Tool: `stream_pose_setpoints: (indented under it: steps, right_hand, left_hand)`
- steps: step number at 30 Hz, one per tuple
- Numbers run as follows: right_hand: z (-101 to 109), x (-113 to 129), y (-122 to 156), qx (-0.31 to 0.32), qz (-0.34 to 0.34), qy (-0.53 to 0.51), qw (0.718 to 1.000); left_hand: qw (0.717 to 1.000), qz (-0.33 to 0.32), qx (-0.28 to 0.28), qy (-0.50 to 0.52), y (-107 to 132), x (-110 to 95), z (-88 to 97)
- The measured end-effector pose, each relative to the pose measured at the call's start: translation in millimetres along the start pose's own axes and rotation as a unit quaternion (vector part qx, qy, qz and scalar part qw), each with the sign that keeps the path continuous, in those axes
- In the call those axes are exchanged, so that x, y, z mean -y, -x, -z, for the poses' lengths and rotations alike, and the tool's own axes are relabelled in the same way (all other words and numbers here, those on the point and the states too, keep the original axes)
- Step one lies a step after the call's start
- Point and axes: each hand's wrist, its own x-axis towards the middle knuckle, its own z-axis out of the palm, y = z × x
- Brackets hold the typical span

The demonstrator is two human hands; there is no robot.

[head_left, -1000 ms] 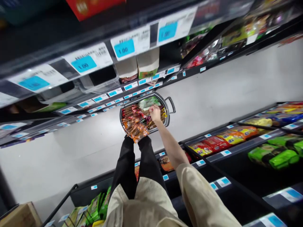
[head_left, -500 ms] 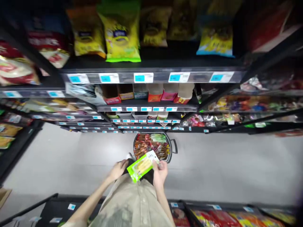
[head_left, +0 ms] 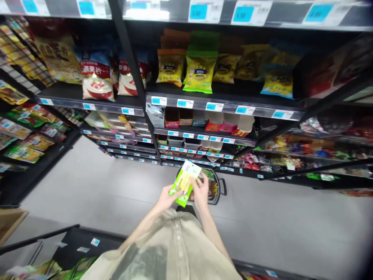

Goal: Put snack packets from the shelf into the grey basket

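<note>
Both hands hold a green and white snack packet (head_left: 184, 182) with yellow sticks showing through its window. My left hand (head_left: 166, 197) grips its lower left edge. My right hand (head_left: 201, 191) grips its right side. The packet is raised in front of my chest, above a round metal basket (head_left: 220, 191) full of snack packets that stands on the floor just behind my hands.
Black store shelves (head_left: 221, 105) with blue price tags face me, holding yellow and green snack bags (head_left: 199, 73), small boxes and packets. More shelves run along the left (head_left: 26, 128) and right (head_left: 320, 151). Grey floor (head_left: 96, 182) lies between. A low black rack (head_left: 70, 245) sits at my lower left.
My right hand lifted the green packet out of the basket and my left hand joined it. The view has risen from the floor basket to the facing shelves.
</note>
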Motion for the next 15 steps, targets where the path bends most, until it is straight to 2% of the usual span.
stream_pose_setpoints:
  steps: [2,4,9,15]
  right_hand:
    - [-25,5,20,0.096,-0.061,-0.02,0.993]
    - [-43,9,37,0.133,-0.083,-0.026,0.987]
    - [-62,10,62,0.124,-0.077,-0.031,0.989]
    - [-72,8,70,0.128,-0.075,-0.035,0.988]
  left_hand:
    - [0.998,-0.031,-0.061,0.008,14,-7,6.2]
    - [0.994,-0.049,-0.098,0.006,26,-9,12.1]
    - [0.992,-0.064,-0.112,-0.004,49,-6,27.6]
    - [0.992,-0.066,-0.105,0.002,54,2,43.4]
